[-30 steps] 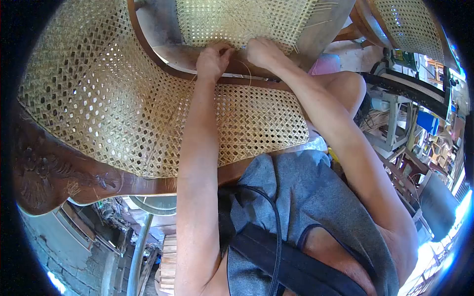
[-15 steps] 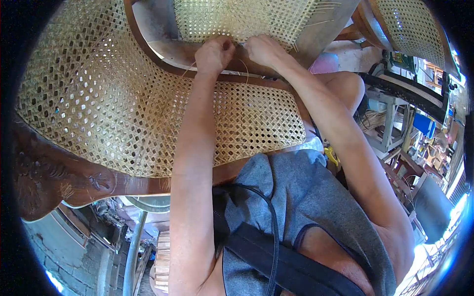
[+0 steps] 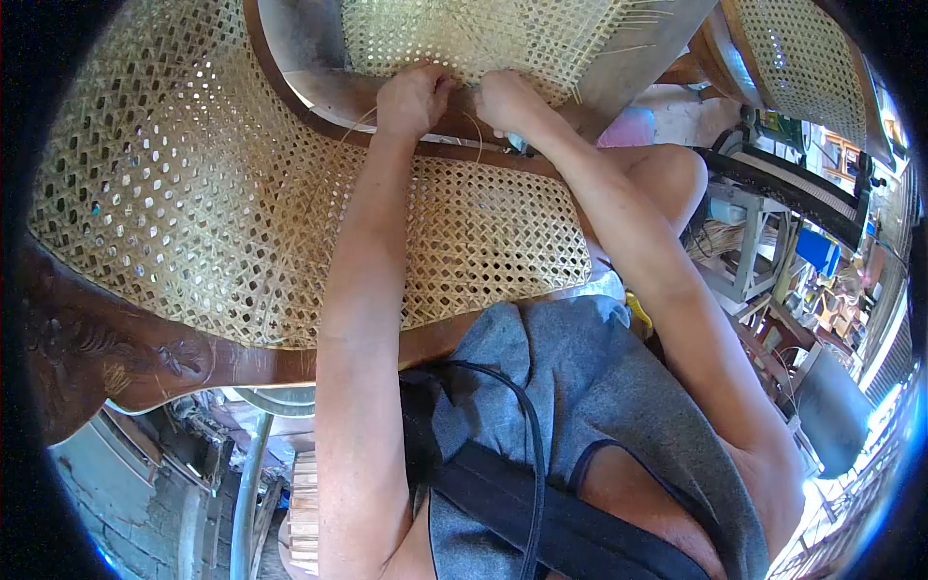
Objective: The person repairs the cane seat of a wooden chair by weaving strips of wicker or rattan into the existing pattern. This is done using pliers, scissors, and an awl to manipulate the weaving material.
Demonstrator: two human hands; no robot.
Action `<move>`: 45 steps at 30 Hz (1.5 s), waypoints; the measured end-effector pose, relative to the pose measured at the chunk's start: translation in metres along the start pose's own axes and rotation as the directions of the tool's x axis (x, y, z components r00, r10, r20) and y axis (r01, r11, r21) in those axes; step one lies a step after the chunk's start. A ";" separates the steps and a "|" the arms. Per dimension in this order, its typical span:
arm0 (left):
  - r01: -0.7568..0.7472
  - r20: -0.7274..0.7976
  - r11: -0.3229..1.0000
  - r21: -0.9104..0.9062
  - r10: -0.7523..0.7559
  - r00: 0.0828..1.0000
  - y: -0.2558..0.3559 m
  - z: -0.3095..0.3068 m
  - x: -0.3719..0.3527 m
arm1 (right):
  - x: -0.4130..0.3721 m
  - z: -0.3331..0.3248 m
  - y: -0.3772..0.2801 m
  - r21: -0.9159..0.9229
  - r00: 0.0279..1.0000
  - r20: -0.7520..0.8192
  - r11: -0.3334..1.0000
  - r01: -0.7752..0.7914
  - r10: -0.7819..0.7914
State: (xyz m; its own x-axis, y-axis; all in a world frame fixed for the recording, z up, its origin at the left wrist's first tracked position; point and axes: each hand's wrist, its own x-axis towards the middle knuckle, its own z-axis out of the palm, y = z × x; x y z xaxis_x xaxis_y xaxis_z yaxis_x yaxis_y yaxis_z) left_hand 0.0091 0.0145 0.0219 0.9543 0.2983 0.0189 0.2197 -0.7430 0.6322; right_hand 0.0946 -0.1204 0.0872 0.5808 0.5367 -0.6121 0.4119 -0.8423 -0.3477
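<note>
My left hand [image 3: 414, 101] is closed at the lower edge of a woven cane panel [image 3: 454, 34], fingertips pinched together. A thin cane strand [image 3: 475, 130] curves down beside it, and part of it shows on the other side of the wrist. Close to its right, my right hand [image 3: 507, 101] is curled against the same edge. Something small and pale shows under that hand; I cannot make out what it is. The panel sits in a wooden frame [image 3: 333, 92], with loose strand ends sticking out at its upper right.
Below my hands spreads a large finished cane surface [image 3: 483, 232] with a carved dark wooden rail [image 3: 261, 365]. Another cane-backed piece [image 3: 797, 53] stands at upper right. A grey wooden stand [image 3: 759, 242] and a blue object [image 3: 819, 251] are at the right.
My left hand has shifted slightly left and up, with its fingers turned more inward. The right hand stays near the same spot, and a pale bit now shows beneath it.
</note>
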 end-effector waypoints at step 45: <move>0.018 -0.091 0.955 -0.296 -0.047 0.995 0.002 0.018 -0.014 | -0.003 0.002 0.004 -0.232 0.987 -0.135 0.971 0.055 -0.088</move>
State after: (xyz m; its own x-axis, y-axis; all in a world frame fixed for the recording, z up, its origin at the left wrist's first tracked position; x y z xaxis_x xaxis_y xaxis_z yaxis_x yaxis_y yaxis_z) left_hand 0.0003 -0.0023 0.0088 0.9203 0.3866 0.0597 0.1674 -0.5269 0.8333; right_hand 0.0928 -0.1250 0.0862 0.6317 0.6108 -0.4773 0.5951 -0.7767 -0.2063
